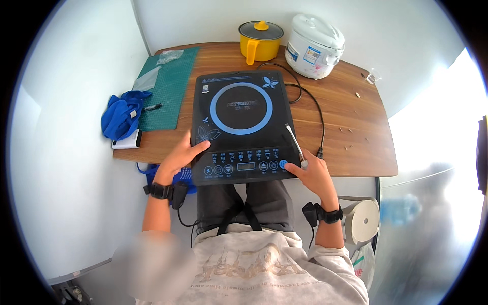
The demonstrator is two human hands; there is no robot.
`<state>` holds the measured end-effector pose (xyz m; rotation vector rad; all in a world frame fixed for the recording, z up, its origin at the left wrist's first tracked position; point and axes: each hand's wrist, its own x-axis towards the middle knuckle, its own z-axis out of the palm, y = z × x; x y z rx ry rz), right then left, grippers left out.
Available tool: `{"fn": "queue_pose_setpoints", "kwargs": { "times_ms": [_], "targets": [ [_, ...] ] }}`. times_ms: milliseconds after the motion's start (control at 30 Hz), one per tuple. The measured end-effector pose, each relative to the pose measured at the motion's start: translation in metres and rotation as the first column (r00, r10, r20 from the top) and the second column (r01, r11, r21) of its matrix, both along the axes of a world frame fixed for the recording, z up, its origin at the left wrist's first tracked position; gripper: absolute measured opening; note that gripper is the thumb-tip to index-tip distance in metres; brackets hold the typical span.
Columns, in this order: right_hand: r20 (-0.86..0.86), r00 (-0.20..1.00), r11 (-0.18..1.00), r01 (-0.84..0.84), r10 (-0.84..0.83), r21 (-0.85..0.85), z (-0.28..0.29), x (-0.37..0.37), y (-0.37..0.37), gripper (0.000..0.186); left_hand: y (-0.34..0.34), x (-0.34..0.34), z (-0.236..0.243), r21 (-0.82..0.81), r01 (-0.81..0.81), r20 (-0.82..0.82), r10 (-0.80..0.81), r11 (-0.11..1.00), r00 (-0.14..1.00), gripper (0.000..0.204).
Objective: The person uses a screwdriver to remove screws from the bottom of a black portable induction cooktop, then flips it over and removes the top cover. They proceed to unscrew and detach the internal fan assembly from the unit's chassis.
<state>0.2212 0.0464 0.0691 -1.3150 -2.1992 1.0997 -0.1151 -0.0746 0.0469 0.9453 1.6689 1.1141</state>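
Note:
A flat black induction cooktop (242, 140) with a blue ring and a row of touch buttons lies between my hands, its near end jutting past the table's front edge. My left hand (179, 158) grips its left side, thumb on top and fingers tucked out of sight. At the lower right corner my right hand (315, 175) holds the other side, its thumb on the blue round button. A slim whitish tool (294, 140) with a pale end runs up from the right hand along the cooktop's edge; its exact kind I cannot make out.
On the wooden table (356, 152), a yellow pot (260, 44) and a white rice cooker (315, 48) stand at the back. A black cord (321, 122) curls at right near small scraps. Blue cloth (122, 114) and a green cutting mat (170, 96) lie left.

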Motion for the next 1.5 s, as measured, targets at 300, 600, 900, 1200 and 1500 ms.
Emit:
{"fn": "queue_pose_setpoints", "kwargs": {
  "times_ms": [300,600,900,1200,1500],
  "targets": [
    [-0.056,0.998,0.958,0.047,-0.032,0.282,0.005,0.001,-0.002,0.048,0.001,-0.002,0.010,0.089,0.012,-0.058,-0.007,0.996,0.998,0.061],
    [-0.388,0.888,0.922,0.094,-0.248,-0.375,0.016,0.001,0.000,0.057,-0.004,-0.007,0.029,0.157,0.072,-0.072,-0.061,0.985,0.996,0.057],
    [-0.578,0.790,0.961,0.049,-0.203,-0.270,0.046,-0.003,-0.008,0.061,-0.017,-0.011,0.049,0.195,-0.011,0.153,-0.019,0.981,0.988,0.060],
    [-0.664,0.748,0.971,-0.171,0.017,-0.167,0.091,-0.042,-0.049,0.064,-0.040,-0.023,0.038,0.275,-0.185,0.279,0.106,0.943,0.954,0.064],
    [-0.716,0.698,0.918,-0.293,0.013,-0.269,0.105,-0.137,-0.034,0.046,-0.065,-0.057,-0.017,0.340,-0.311,0.310,0.206,0.887,0.928,0.048]
  ]
}}
